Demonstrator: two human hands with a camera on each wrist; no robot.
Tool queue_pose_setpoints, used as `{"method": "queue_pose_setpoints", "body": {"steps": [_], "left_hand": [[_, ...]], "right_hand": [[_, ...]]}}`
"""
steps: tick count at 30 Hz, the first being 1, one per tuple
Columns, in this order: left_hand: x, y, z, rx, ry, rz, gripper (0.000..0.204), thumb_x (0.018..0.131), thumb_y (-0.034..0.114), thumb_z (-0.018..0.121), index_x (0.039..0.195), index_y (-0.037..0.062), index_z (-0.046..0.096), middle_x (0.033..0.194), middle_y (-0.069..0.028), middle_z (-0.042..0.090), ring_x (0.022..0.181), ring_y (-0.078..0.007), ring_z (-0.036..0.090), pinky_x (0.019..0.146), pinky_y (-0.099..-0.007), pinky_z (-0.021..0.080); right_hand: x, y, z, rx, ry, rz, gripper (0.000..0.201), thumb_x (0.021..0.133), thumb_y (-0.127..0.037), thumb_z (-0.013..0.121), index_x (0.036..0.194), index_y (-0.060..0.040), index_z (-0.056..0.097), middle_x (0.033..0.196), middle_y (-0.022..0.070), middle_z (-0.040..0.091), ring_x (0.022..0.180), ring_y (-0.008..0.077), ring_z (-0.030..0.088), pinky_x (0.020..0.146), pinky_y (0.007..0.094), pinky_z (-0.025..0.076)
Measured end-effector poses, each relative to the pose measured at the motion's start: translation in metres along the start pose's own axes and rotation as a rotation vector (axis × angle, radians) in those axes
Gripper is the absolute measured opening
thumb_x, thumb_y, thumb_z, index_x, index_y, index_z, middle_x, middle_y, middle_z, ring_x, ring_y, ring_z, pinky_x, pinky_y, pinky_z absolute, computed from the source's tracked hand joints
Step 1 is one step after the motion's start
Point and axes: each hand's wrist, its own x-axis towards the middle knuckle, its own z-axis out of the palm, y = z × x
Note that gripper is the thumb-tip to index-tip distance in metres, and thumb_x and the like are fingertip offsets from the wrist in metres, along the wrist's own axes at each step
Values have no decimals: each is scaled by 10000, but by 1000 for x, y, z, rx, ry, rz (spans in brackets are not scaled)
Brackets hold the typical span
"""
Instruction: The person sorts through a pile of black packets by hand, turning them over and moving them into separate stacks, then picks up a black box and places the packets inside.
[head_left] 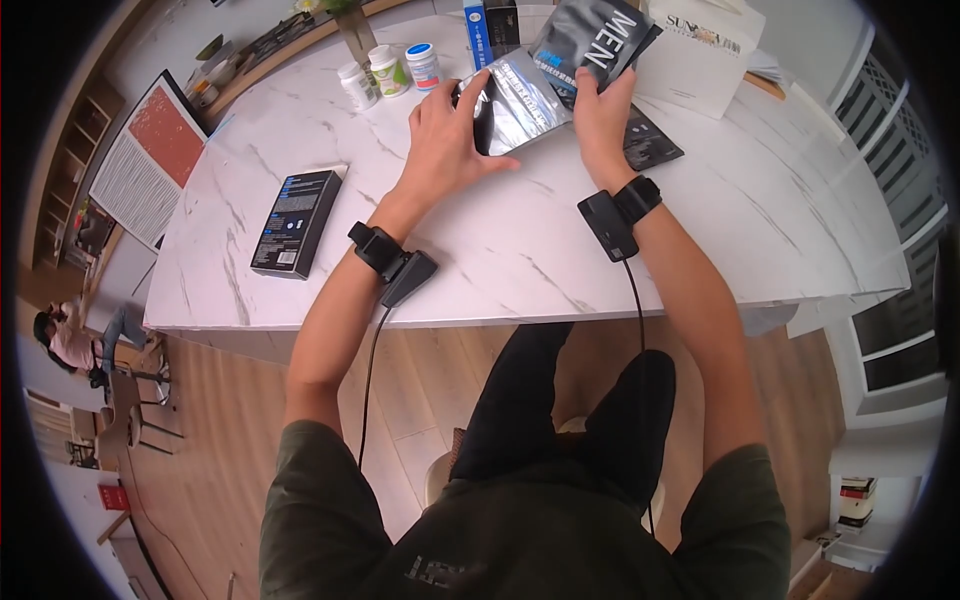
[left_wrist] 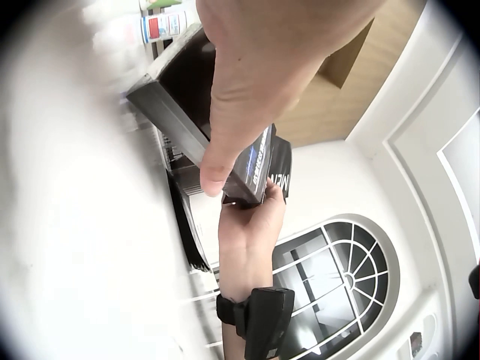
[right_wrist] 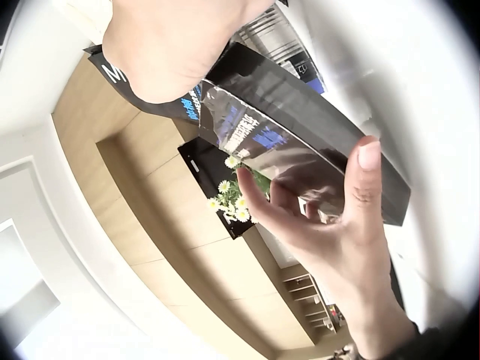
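Note:
My left hand (head_left: 450, 140) grips a dark box with a shiny silver face (head_left: 525, 100), tilted over the table; in the right wrist view the thumb of the left hand (right_wrist: 337, 217) lies along the box's dark side (right_wrist: 315, 112) and the fingers curl at its printed face. A black packet marked MEN (head_left: 590, 45) is pinched by my right hand (head_left: 603, 115), thumb on its front. In the left wrist view the right hand (left_wrist: 250, 225) is close to the box's end (left_wrist: 251, 169). Whether box and packet touch is unclear.
Another black packet (head_left: 650, 140) lies beside the right wrist. A black box (head_left: 298, 222) rests on the marble-patterned table (head_left: 490, 270) at left. White bottles (head_left: 388, 72), a blue box (head_left: 477, 35), a vase (head_left: 355, 35) and a paper bag (head_left: 695, 60) stand at the back.

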Motion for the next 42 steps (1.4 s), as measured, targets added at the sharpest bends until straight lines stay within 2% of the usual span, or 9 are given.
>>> {"method": "queue_pose_setpoints", "body": {"steps": [4, 8, 14, 24, 27, 30, 33, 38, 42], "left_hand": [[0, 3, -1, -17, 21, -3, 1055, 533, 516, 824, 1392, 130, 349, 1252, -209, 425, 1143, -385, 437, 955, -482, 356], [3, 1, -4, -151, 38, -48, 904, 597, 395, 835, 1334, 82, 415, 1178, -159, 478, 1034, -318, 503, 873, -375, 433], [5, 3, -9, -361, 22, -160, 887, 592, 349, 855, 1308, 49, 423, 1143, -160, 492, 1034, -287, 509, 871, -352, 444], [5, -4, -1, -589, -19, -225, 870, 636, 309, 847, 1310, -4, 395, 1118, -131, 556, 1017, -216, 559, 901, -330, 455], [4, -1, -3, -783, -64, -268, 754, 714, 205, 804, 1302, -7, 384, 1145, -110, 562, 1027, -178, 562, 909, -313, 457], [4, -1, 3, -958, -40, -238, 606, 781, 110, 748, 1252, 8, 382, 1108, -96, 566, 994, -153, 578, 837, -283, 478], [1, 7, 3, -1061, -76, -365, 527, 821, 78, 703, 1237, 15, 387, 1119, -99, 563, 1019, -155, 564, 864, -282, 466], [4, 2, 9, -1166, -5, -286, 465, 861, 32, 635, 1251, 3, 384, 1150, -113, 559, 1054, -167, 556, 906, -297, 463], [3, 0, 7, -1135, 25, -282, 483, 863, 29, 628, 1272, -10, 372, 1168, -122, 554, 1063, -174, 554, 920, -301, 463]], "right_hand": [[-2, 6, 5, 111, -13, -37, 330, 872, -134, 552, 1058, 67, 367, 1014, 185, 509, 950, 242, 497, 887, 348, 377], [-1, 8, 3, 178, -27, 5, 312, 876, -136, 567, 1044, 53, 383, 999, 151, 510, 933, 213, 490, 875, 325, 379], [-6, -1, 5, 245, -65, -20, 311, 857, -127, 601, 1035, 44, 411, 995, 132, 528, 926, 194, 499, 864, 311, 389], [-12, -25, 7, 306, -199, -251, 357, 837, -143, 615, 1092, 47, 453, 1004, 143, 575, 893, 227, 552, 832, 340, 433], [-9, -28, 1, -6, -238, -425, 326, 875, -195, 568, 1077, 41, 469, 1028, 162, 582, 929, 284, 554, 887, 378, 406], [-10, -39, -4, -128, -280, -541, 366, 910, -248, 521, 1128, 42, 478, 1112, 192, 558, 1038, 327, 516, 960, 404, 352], [-7, -33, 5, -184, -200, -712, 421, 925, -265, 504, 1210, 42, 458, 1159, 200, 524, 1137, 322, 459, 1008, 404, 304], [-6, -16, 10, 53, -330, -535, 613, 930, -277, 522, 1370, 59, 259, 1370, 245, 345, 1201, 305, 424, 1024, 406, 322], [-6, -13, 10, 47, -311, -533, 632, 922, -266, 534, 1384, 56, 246, 1359, 235, 350, 1225, 306, 408, 1033, 388, 323]]}}
